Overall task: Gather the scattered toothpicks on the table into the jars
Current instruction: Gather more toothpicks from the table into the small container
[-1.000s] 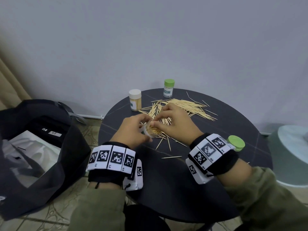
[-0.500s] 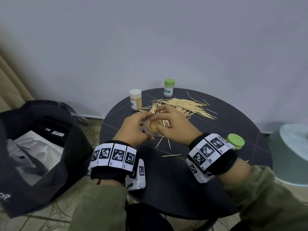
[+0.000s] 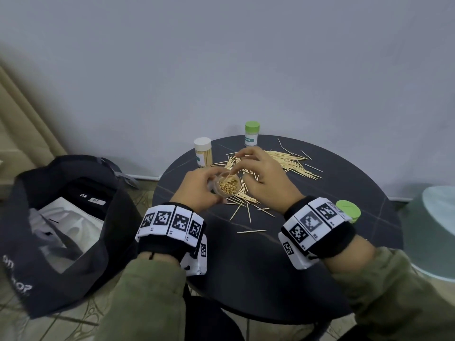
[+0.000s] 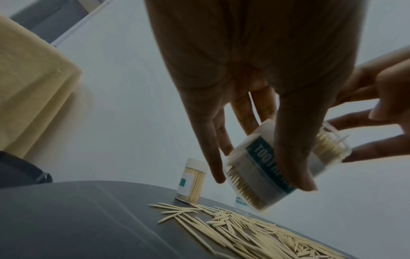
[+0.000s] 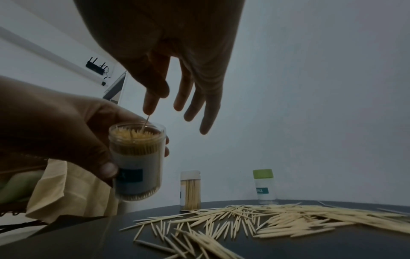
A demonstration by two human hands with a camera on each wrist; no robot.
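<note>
**One jar nearly packed, most of the pile still on the table**

A pale wall stands behind the small round black table [image 3: 332, 183]. Off its left edge sits a dark tote bag [image 3: 61, 242] with white packaging inside. At the table's back left stands a white-capped jar [image 3: 203, 152], closed and full of toothpicks. My left hand [image 3: 197, 190] is wrapped around the open jar [image 5: 137, 161], held above the table and already crammed with sticks. My right hand [image 5: 177, 73] pinches a single toothpick [image 5: 145, 123] between thumb and forefinger, its tip entering the jar's mouth. Behind stands a green-capped jar [image 3: 251, 133], seemingly empty. The scattered toothpicks [image 3: 283, 161] still number many, so I judge plenty of work remains. A loose green lid [image 3: 348, 210] lies at the right.
</note>
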